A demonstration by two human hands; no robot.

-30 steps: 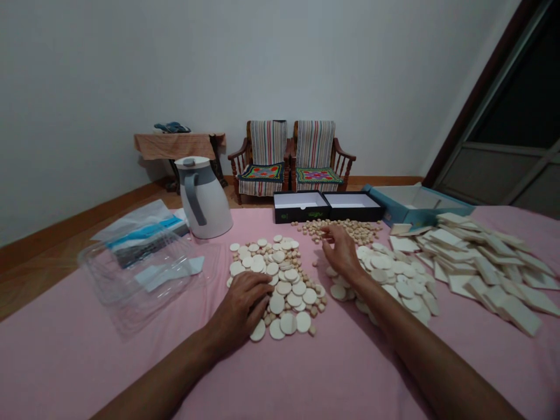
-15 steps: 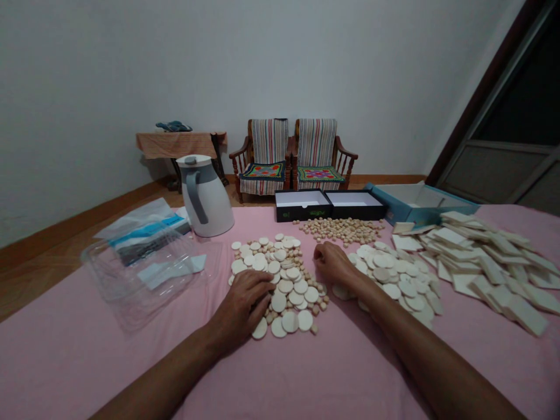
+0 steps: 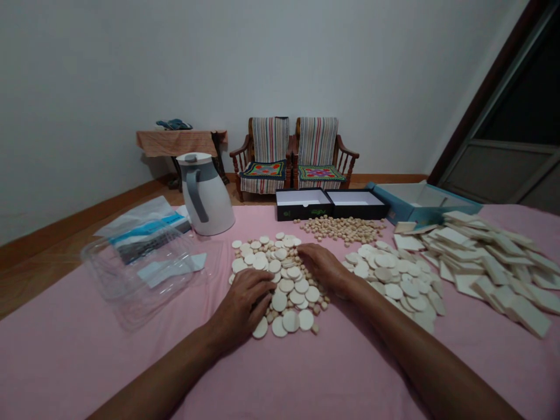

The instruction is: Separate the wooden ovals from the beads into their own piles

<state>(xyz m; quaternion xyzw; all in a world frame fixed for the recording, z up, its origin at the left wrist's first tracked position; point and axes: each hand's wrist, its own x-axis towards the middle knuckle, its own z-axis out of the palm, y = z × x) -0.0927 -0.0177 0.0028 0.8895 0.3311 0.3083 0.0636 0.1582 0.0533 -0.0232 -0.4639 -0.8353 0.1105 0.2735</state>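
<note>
A mixed pile of pale wooden discs point(image 3: 286, 285) and small wooden cubes lies in front of me on the pink cloth. At its left edge rests my left hand point(image 3: 245, 298), fingers loosely bent and apart, touching the discs. My right hand point(image 3: 324, 267) reaches over the pile's right edge with its fingers stretched out. Its fingertips point down among the cubes and discs, and their undersides are hidden. Right of that wrist spreads a heap of discs only point(image 3: 394, 277). Behind it lies a heap of small cubes point(image 3: 343, 228).
Flat rectangular wooden pieces point(image 3: 494, 256) are heaped at the right. Two black boxes point(image 3: 304, 211) and a blue box point(image 3: 422, 214) stand along the back. A white jug point(image 3: 210, 204), a clear plastic tray point(image 3: 131, 297) and a blue-white packet point(image 3: 149, 238) are on the left.
My right hand has moved left from beside the cube and disc heaps to the mixed pile, and its closed fingers have stretched out. The left hand has stayed in place.
</note>
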